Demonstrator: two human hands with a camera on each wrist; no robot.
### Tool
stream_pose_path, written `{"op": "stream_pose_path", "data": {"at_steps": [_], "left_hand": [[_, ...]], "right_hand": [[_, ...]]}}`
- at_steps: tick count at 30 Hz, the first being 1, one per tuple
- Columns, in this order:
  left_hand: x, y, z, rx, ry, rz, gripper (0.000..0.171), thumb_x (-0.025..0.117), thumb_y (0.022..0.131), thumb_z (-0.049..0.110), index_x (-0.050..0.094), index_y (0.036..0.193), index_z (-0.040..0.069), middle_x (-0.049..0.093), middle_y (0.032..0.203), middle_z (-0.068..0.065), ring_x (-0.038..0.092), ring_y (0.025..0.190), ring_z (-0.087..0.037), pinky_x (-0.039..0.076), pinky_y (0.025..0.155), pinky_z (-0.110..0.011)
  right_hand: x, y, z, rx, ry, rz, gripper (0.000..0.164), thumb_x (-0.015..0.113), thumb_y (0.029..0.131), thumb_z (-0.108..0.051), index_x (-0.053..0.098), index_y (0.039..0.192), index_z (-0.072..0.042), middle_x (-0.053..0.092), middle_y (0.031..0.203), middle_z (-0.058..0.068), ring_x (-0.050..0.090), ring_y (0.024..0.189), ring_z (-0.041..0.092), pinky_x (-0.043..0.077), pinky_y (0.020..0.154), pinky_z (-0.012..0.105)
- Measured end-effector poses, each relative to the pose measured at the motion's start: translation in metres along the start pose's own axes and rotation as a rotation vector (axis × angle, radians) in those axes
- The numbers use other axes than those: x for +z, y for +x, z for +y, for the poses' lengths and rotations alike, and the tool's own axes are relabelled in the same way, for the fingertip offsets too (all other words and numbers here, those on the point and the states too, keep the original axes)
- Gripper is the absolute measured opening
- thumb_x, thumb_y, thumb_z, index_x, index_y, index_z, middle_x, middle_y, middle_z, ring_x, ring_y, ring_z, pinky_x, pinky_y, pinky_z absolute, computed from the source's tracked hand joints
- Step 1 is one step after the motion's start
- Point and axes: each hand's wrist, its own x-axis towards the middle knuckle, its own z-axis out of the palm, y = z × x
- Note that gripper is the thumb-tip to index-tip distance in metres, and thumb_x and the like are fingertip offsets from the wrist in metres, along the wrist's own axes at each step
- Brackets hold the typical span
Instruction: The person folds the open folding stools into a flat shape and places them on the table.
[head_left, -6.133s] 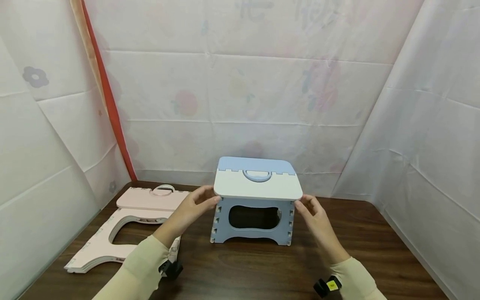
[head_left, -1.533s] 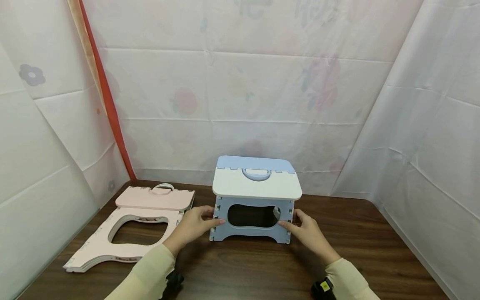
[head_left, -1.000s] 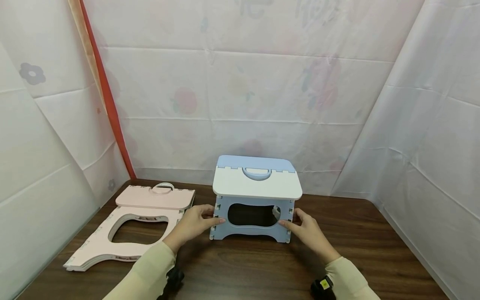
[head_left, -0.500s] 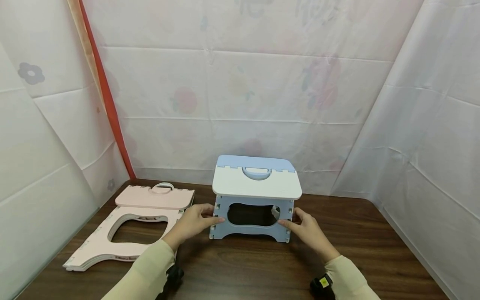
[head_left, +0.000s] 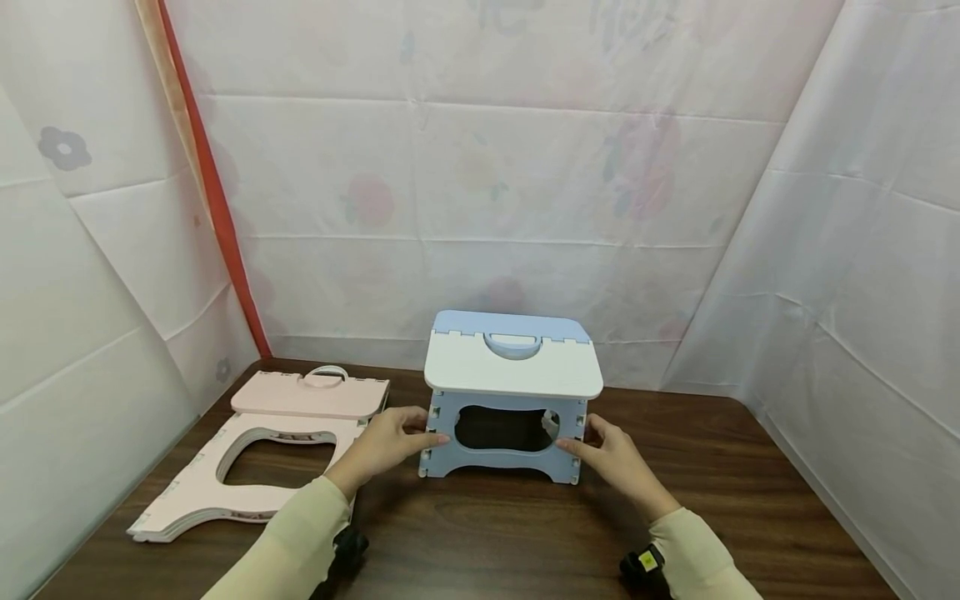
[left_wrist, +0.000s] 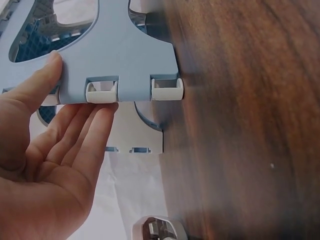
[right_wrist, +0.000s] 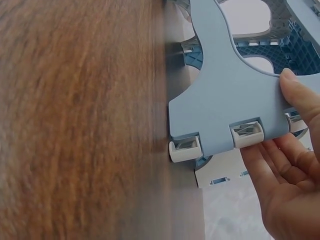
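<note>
A blue and white folding stool (head_left: 513, 371) stands unfolded and upright on the table, its built-in handle lying flat in the seat. My left hand (head_left: 390, 442) pinches the left edge of its blue front leg panel (left_wrist: 115, 50), thumb on the front face, fingers at the hinged side. On the opposite edge, my right hand (head_left: 615, 458) has the same hold, thumb close to the oval opening. White hinge pieces (right_wrist: 247, 134) show along that edge in the right wrist view. The fingertips of both hands are partly hidden behind the panel.
A pink folding stool (head_left: 307, 396) lies folded flat on the left of the dark wooden table (head_left: 480, 542), beside my left forearm. White patterned cloth (head_left: 510, 192) hangs behind and on both sides. A red strip (head_left: 217, 192) runs down the left corner.
Compared with about six seconds ago, both hands have moved down from the seat's front corners to the side edges of the front leg panel. Over the last second and a half they stay almost still.
</note>
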Motion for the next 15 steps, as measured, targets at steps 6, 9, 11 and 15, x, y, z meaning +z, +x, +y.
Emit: {"op": "stream_pose_path", "data": {"at_steps": [6,9,11,15], "left_hand": [[-0.0001,0.0006,-0.0005,0.001,0.0,-0.005,0.042,0.077,0.088,0.042,0.072,0.111,0.008,0.069,0.1,0.0,0.064,0.088,-0.013,0.054,0.078,-0.039],[-0.0005,0.0006,0.0,0.004,0.003,-0.005,0.042,0.078,0.088,0.041,0.071,0.112,0.007,0.07,0.102,-0.001,0.065,0.089,-0.013,0.054,0.08,-0.04],[-0.0007,0.0007,-0.0001,0.007,0.003,-0.007,0.043,0.077,0.088,0.041,0.071,0.113,0.007,0.07,0.103,-0.001,0.065,0.089,-0.013,0.054,0.08,-0.041],[-0.0014,0.0006,-0.0008,0.014,-0.004,-0.014,0.044,0.077,0.088,0.04,0.07,0.114,0.005,0.07,0.104,-0.002,0.066,0.088,-0.013,0.055,0.08,-0.041]], "right_hand": [[-0.001,0.0011,0.0014,0.012,-0.002,-0.018,0.039,0.078,0.087,-0.042,0.065,0.105,-0.01,0.063,0.086,0.002,0.055,0.077,0.018,0.046,0.065,0.03],[-0.0016,0.0015,0.0017,0.009,0.001,-0.023,0.04,0.078,0.087,-0.042,0.065,0.106,-0.01,0.063,0.087,0.002,0.055,0.077,0.018,0.046,0.065,0.03],[-0.0018,0.0014,0.0017,0.007,0.004,-0.026,0.039,0.078,0.087,-0.042,0.065,0.107,-0.01,0.064,0.088,0.002,0.056,0.078,0.018,0.047,0.066,0.03],[-0.0018,0.0014,0.0014,0.004,0.02,-0.033,0.04,0.078,0.088,-0.04,0.065,0.11,-0.01,0.067,0.094,0.002,0.061,0.084,0.017,0.05,0.072,0.033]]}}
